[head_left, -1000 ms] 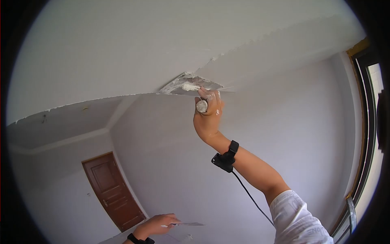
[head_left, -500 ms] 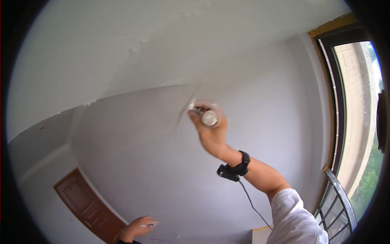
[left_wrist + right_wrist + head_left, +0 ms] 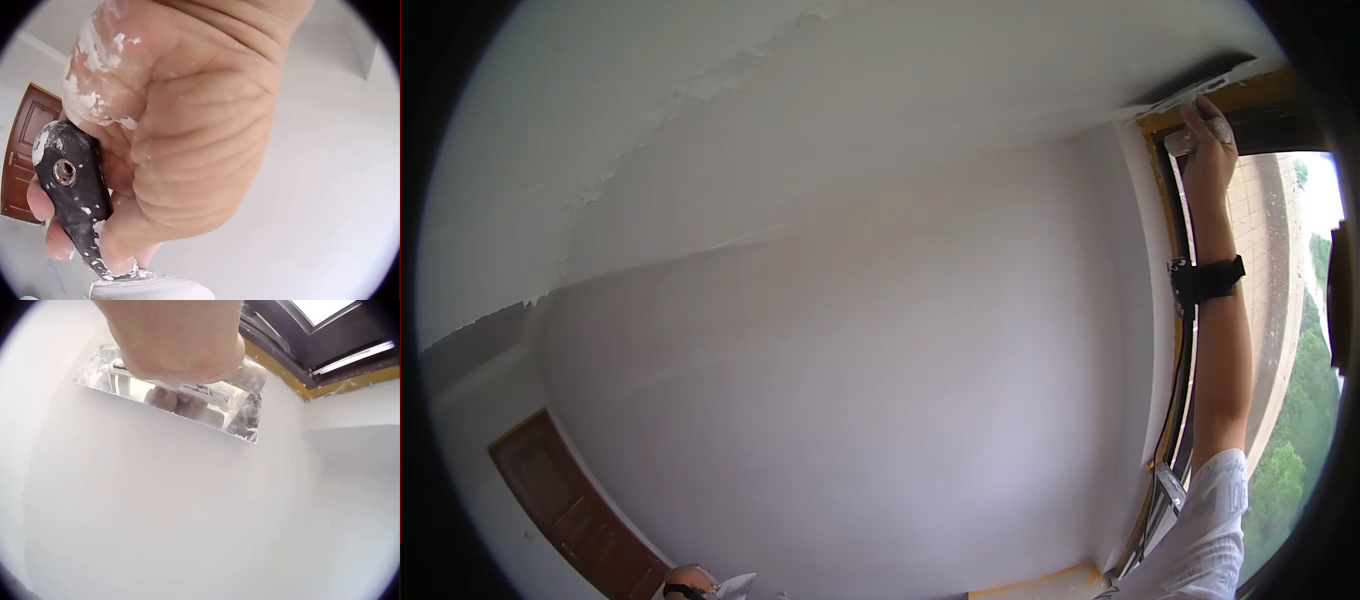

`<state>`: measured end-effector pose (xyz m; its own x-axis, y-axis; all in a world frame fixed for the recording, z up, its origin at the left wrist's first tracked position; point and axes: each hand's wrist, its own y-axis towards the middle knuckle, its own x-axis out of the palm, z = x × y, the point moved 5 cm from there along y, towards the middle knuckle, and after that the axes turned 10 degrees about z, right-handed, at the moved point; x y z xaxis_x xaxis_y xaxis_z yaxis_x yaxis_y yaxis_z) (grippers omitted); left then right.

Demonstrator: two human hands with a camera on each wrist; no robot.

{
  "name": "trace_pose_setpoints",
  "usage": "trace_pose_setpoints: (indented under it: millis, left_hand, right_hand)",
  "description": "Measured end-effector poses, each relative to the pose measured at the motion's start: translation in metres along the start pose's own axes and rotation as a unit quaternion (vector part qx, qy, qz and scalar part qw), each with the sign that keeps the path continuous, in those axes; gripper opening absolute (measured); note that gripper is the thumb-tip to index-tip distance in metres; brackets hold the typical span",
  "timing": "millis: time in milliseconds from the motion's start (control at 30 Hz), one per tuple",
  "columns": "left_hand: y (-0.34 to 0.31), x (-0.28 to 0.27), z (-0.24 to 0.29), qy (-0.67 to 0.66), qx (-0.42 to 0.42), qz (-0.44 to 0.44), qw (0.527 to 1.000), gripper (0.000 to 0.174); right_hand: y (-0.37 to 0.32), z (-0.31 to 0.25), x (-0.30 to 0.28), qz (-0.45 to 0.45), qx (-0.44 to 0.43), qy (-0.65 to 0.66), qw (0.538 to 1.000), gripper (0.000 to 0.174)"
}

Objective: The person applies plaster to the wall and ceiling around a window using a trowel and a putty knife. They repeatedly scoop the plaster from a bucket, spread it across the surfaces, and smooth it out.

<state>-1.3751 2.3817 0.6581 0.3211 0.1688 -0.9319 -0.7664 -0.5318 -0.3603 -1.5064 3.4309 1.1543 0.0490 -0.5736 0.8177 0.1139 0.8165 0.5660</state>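
High at the right of the head view, my right hand (image 3: 1212,155) grips the handle of a plastering trowel (image 3: 1200,88). Its blade lies close against the ceiling (image 3: 880,90), beside the top of the window. In the right wrist view the shiny trowel blade (image 3: 247,425) carries white smears. Low at the left, my left hand (image 3: 688,578) holds a putty knife (image 3: 74,194) by its black, white-spotted handle. White paste coats the knife's blade (image 3: 150,287), and dabs of it stick to the left hand (image 3: 200,131).
A dark window frame (image 3: 1285,128) with a yellow-brown border (image 3: 1152,165) runs down the right side, a metal railing (image 3: 1168,490) below it. A ragged coating edge (image 3: 685,97) crosses the ceiling. A pale wall (image 3: 850,400) and a brown door (image 3: 580,500) stand beyond.
My right hand has carried the trowel from mid-view up and right to the ceiling by the window. The view has turned rightward; my left hand with the putty knife sits lower and further left.
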Motion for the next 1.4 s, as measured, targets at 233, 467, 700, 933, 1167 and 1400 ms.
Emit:
trace_pose_setpoints:
  millis: [233,467,700,933,1167,1400]
  left_hand:
    - [-0.149,0.041,0.062,-0.084,-0.094,-0.014,0.992,0.033]
    - [-0.263,0.068,0.017,-0.190,-0.116,0.021,0.975,0.039]
    - [-0.334,0.112,-0.018,-0.201,0.006,0.075,0.977,0.034]
    - [-0.342,0.125,-0.048,-0.186,0.089,0.086,0.975,0.034]
    - [-0.260,0.084,-0.042,-0.177,0.098,-0.030,0.979,0.037]
    - [-0.179,-0.026,0.092,-0.035,0.317,0.084,0.944,0.042]
  right_hand:
    - [-0.071,-0.023,0.021,-0.051,-0.071,-0.017,0.996,0.034]
    - [-0.319,-0.055,0.188,-0.168,-0.186,-0.152,0.956,0.023]
    - [-0.462,0.020,0.274,-0.276,-0.313,-0.237,0.877,0.031]
    - [-0.466,0.059,0.252,-0.352,-0.275,-0.302,0.842,0.022]
    - [-0.364,-0.162,0.223,-0.313,-0.396,-0.245,0.828,0.030]
    - [-0.322,-0.334,0.260,-0.251,-0.550,-0.228,0.763,0.038]
